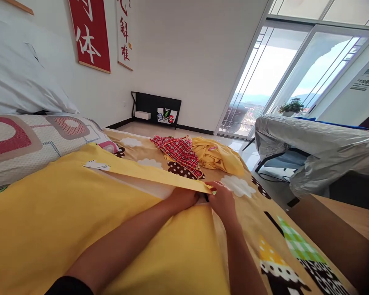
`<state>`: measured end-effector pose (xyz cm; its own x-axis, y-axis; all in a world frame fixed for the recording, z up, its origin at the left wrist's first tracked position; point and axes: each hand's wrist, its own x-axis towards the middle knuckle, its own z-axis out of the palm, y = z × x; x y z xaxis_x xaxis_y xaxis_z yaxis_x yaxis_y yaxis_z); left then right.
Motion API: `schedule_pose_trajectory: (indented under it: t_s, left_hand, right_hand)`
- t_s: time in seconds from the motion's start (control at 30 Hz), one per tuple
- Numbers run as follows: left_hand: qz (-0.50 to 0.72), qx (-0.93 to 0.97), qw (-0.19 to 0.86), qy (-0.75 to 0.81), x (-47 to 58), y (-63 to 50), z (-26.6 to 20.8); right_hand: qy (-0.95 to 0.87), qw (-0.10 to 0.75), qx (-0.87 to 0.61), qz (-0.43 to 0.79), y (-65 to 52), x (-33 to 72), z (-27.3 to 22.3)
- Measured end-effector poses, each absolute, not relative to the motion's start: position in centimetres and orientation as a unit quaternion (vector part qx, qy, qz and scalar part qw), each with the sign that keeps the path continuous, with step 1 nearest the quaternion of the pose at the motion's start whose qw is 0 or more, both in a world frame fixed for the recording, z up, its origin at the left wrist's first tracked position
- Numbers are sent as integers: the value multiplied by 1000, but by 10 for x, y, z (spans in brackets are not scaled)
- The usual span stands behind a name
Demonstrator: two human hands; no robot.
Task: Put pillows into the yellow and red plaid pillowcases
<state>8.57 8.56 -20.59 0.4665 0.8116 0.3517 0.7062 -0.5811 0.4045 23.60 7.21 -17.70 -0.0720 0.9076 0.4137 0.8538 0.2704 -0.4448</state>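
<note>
A large yellow fabric cover (160,254) lies across the bed in front of me, with a long opening that shows white material (147,184) inside. My left hand (186,198) reaches into the right end of this opening. It looks curled closed under the upper edge, but what is in it is hidden. Beside it, my right hand (223,200) pinches the cover's upper edge between thumb and fingers, near the corner. A small dark bit shows between the two hands. On the upper edge, further left, is a white printed shape (96,165).
A patterned pillow (64,133) and white bedding (21,78) are at left. Red checked cloth (181,153) and a crumpled yellow cloth (219,155) lie beyond my hands on the printed bedsheet (238,185). Right of the bed stand a wooden-topped box (341,217) and a plastic-covered table (320,131).
</note>
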Motion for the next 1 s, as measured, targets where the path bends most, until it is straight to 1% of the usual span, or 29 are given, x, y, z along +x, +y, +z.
schedule_pose_trajectory:
  t_s: [0.13, 0.23, 0.4, 0.77, 1.0]
  left_hand:
    - [327, 828, 78, 449, 84, 68, -206]
    - [314, 839, 65, 439, 88, 70, -206]
    - [272, 869, 92, 403, 88, 78, -206]
    - [292, 870, 86, 387, 86, 74, -204]
    - [299, 843, 121, 429, 84, 70, -197]
  right_hand:
    - [-737, 330, -589, 33, 69, 233, -177]
    - [-738, 326, -590, 27, 68, 231, -178]
    - [-739, 326, -589, 3, 68, 230, -178]
    - [-742, 349, -572, 36, 68, 231, -180]
    - [-734, 371, -567, 46, 67, 231, -178]
